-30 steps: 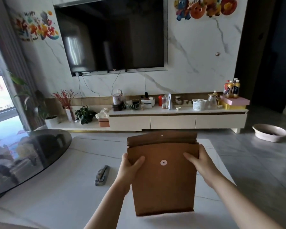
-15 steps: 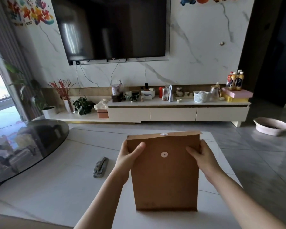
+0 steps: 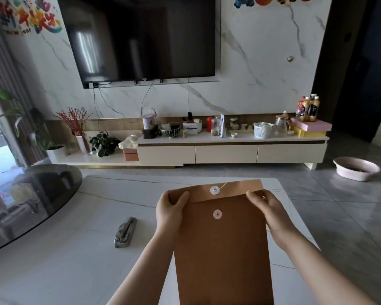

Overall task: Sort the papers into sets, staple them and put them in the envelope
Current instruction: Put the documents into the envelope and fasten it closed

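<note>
Head view: left hand (image 3: 171, 211) and right hand (image 3: 267, 211) grip envelope (image 3: 222, 249).

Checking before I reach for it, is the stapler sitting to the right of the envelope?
No, the stapler lies on the white table left of the envelope.

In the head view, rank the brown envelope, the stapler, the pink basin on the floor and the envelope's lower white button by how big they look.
1. brown envelope, by far
2. pink basin
3. stapler; close to the basin in apparent size, and it sits nearer the camera, so this order is unsure
4. lower white button
</note>
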Demonstrator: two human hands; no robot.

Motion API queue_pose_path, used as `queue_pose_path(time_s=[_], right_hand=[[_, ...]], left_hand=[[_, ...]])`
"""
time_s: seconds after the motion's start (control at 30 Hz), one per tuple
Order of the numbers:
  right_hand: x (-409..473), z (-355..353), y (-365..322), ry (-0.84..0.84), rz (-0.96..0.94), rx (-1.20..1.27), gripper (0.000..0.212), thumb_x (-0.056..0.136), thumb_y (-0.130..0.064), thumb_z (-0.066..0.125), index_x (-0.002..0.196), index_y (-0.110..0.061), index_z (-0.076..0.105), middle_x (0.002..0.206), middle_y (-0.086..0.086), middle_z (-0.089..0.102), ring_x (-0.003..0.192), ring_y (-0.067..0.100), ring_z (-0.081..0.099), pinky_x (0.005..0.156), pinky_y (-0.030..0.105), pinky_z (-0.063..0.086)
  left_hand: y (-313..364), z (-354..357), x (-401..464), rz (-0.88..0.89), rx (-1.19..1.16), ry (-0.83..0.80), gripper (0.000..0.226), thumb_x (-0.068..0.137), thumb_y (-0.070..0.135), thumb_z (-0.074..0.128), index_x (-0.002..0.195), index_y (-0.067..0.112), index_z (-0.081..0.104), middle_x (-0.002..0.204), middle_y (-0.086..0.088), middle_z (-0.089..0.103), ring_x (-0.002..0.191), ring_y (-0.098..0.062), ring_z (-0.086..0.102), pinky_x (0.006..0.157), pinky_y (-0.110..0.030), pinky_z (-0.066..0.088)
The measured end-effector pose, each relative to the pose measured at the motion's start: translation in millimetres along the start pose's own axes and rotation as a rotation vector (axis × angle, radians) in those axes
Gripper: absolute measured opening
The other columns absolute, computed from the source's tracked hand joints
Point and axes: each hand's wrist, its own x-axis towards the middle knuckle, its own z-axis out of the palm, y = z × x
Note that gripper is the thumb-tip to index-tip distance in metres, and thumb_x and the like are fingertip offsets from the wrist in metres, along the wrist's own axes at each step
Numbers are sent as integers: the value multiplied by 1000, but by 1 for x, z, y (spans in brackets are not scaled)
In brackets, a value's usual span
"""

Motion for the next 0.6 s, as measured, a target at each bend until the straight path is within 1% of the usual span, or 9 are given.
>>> queue_pose_path(time_s=[0.07, 0.1, 0.17, 0.2, 0.27, 0.37, 0.47, 0.53, 0.6], right_hand=[[16, -7, 2, 46, 42, -14, 50, 66, -67, 65, 94, -25, 66, 100, -1, 68, 97, 19, 61, 89, 39, 44], [25, -10, 3, 46, 65, 2, 42, 69, -60, 65, 89, -23, 67, 95, 0, 68, 92, 20, 60, 83, 38, 43], [44, -14, 3, -10, 87, 42, 14, 83, -31, 64, 84, -18, 68, 83, 1, 66, 83, 19, 58, 75, 33, 41], [52, -15, 2, -48, 86, 47, 8, 87, -17, 60, 84, -15, 67, 80, 2, 64, 79, 18, 57, 71, 30, 42], [69, -14, 0, -108, 87, 21, 15, 89, -5, 56, 88, -15, 67, 81, 3, 62, 75, 15, 56, 65, 26, 43], [98, -6, 10, -131, 7, -177, 16, 88, -11, 64, 100, -22, 66, 92, 2, 66, 86, 15, 59, 75, 25, 45], [123, 12, 36, -187, -106, -484, 23, 87, -9, 66, 106, -22, 64, 97, 2, 63, 88, 7, 58, 77, 14, 41], [133, 24, 60, -203, -123, -581, 26, 86, -8, 66, 108, -21, 64, 97, 2, 62, 85, 6, 57, 74, 10, 39], [139, 33, 89, -191, -123, -628, 24, 87, -7, 65, 107, -20, 66, 94, -1, 63, 86, 8, 57, 72, 7, 37]], left_hand=[[-5, 4, 8, 3, 19, -24, 10, 86, 25, 69, 90, 18, 63, 91, -1, 68, 86, -18, 64, 82, -41, 54], [-7, 6, 12, 7, 34, -35, 10, 86, 25, 68, 90, 17, 62, 91, -2, 67, 85, -19, 64, 81, -41, 54], [-11, 8, 22, 7, 53, -55, 11, 88, 24, 66, 92, 15, 61, 92, -4, 67, 84, -19, 63, 80, -40, 54], [-13, 9, 26, -2, 52, -67, 11, 89, 24, 65, 93, 15, 60, 93, -5, 67, 84, -19, 63, 78, -38, 54], [-19, 11, 37, -25, 49, -86, 12, 89, 23, 65, 93, 14, 59, 93, -6, 66, 83, -19, 63, 75, -36, 55], [-37, 14, 54, -62, 44, -95, 14, 89, 22, 65, 94, 11, 59, 94, -8, 67, 81, -19, 63, 74, -36, 54], [-66, 16, 68, -118, 33, -89, 13, 88, 21, 66, 98, 15, 61, 97, -5, 67, 85, -17, 64, 71, -31, 55], [-90, 18, 75, -165, 37, -71, 21, 89, 21, 65, 108, 21, 60, 102, -1, 65, 89, -15, 63, 70, -26, 52], [-119, 18, 81, -224, 34, -61, 38, 90, 20, 64, 125, 28, 52, 108, -4, 62, 94, -18, 63, 76, -27, 53]])
